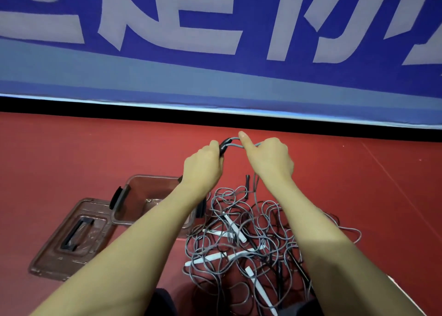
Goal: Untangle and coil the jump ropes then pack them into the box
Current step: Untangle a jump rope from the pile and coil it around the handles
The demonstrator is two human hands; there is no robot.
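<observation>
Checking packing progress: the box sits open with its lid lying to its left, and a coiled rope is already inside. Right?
Not quite. The head view shows the box open, its lid lying to its left, but no coiled rope inside; the ropes lie tangled on the floor.

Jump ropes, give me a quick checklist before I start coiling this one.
1. Black handle held by left hand: ok.
2. Grey cord held by right hand: ok.
3. Cord free of the tangled pile: not ok, it trails down into it.
4. Box open: ok, lid lies beside it.
5. Box has room: ok, looks empty.
6. This rope's second handle located: cannot tell.
</observation>
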